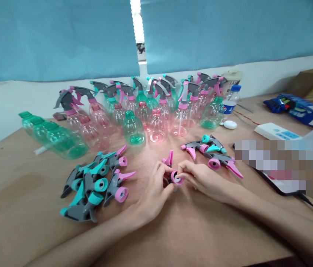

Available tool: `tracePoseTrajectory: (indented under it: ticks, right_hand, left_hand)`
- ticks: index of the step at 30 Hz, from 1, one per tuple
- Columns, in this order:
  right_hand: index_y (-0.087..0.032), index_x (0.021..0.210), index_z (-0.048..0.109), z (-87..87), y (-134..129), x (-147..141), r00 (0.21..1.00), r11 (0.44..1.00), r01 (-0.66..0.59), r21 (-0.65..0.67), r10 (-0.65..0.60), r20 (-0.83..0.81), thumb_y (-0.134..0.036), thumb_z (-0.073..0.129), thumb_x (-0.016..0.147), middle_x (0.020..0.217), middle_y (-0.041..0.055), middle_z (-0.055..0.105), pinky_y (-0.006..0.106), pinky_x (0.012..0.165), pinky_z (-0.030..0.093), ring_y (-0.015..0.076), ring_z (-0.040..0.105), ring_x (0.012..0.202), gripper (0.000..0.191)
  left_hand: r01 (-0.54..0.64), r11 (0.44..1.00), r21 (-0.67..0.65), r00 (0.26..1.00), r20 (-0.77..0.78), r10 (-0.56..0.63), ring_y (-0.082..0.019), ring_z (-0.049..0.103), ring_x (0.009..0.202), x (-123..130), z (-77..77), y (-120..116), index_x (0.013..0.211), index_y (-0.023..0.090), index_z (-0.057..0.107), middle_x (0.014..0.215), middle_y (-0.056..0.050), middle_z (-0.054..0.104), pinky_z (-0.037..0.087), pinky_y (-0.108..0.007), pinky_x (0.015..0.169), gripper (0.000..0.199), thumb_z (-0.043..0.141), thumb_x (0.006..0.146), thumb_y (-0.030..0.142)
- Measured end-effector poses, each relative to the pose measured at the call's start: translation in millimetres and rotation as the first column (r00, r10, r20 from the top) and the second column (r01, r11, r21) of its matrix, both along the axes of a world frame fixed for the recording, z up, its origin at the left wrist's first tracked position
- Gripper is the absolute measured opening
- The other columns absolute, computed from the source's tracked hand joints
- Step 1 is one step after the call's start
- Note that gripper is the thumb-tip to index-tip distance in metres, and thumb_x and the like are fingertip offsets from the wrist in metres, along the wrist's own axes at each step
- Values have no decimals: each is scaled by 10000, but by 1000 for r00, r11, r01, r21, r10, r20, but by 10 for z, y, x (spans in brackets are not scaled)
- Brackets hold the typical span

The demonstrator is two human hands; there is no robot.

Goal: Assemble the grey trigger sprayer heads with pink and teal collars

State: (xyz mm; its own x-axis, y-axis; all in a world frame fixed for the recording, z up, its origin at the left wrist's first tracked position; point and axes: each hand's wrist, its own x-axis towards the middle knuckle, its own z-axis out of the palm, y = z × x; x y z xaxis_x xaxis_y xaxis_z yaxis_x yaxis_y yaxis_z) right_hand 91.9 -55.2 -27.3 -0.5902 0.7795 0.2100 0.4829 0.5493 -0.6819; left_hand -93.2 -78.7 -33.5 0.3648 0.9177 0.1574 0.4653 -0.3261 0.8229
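Note:
Near the table's middle, my left hand point(156, 191) is closed around a grey trigger spray head with a pink collar point(173, 180); its pink trigger sticks up beyond the fingers. The collar's open end faces me, and something whitish shows inside it. My right hand point(202, 180) has thumb and fingertips pinched at that opening; what they grip is too small to make out. To the left lies a pile of grey spray heads point(89, 185) with teal or pink parts. Several more spray heads point(220, 163) lie beyond my right hand.
Behind my hands stand rows of pink and green clear bottles point(134, 129), many with spray heads fitted. Green bottles point(67, 142) stand at left. At right are a phone-like device point(281, 185) with a cable, a white power strip point(277, 131), a Pepsi bottle point(230, 104) and blue packaging point(300, 109).

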Motion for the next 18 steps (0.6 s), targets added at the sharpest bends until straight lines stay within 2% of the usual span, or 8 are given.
tracePoseTrajectory:
  ticks: [3, 8, 10, 15, 18]
  right_hand:
    - [-206, 800, 457, 7, -10, 4, 1000, 1000, -2, 1, 2, 4, -248, 365, 951, 724, -3, 607, 216, 552, 412, 117, 563, 606, 182]
    - [-208, 817, 471, 51, -55, 27, 997, 998, 69, -11, -70, -44, -329, 379, 950, 719, 3, 610, 219, 530, 410, 127, 569, 599, 202]
    - [-209, 814, 465, 59, -54, 36, 995, 995, 94, -24, -95, -39, -337, 383, 948, 672, -9, 577, 221, 515, 405, 123, 548, 564, 203]
    - [-207, 841, 443, 17, 28, 46, 998, 978, 64, -197, -58, 37, -321, 372, 957, 673, -22, 556, 227, 522, 419, 112, 534, 538, 177]
    - [-211, 838, 425, -8, 61, 47, 995, 977, 57, -204, -39, 91, -310, 370, 960, 718, -18, 559, 228, 542, 404, 119, 541, 600, 167]
  left_hand:
    - [-5, 1000, -16, 1000, 9, 5, -163, 511, 822, 1, -1, 6, 858, 195, 525, 935, -13, 523, 391, -264, 671, 106, 552, 815, 102]
    - [-127, 985, -116, 981, 130, 142, -157, 541, 773, 24, -12, 60, 838, 178, 529, 869, -9, 553, 420, -260, 636, 90, 605, 791, 169]
    - [-142, 978, -154, 971, 171, 168, -151, 554, 754, 27, -27, 80, 842, 175, 539, 861, -7, 562, 428, -254, 616, 111, 629, 779, 191]
    - [-214, 964, -160, 946, 211, 245, -154, 582, 747, 7, -54, 104, 869, 174, 551, 861, -11, 591, 455, -266, 634, 146, 645, 794, 257]
    - [-246, 960, -133, 941, 202, 269, -166, 586, 803, -11, -57, 110, 875, 174, 560, 879, -16, 598, 459, -282, 694, 147, 650, 797, 260]
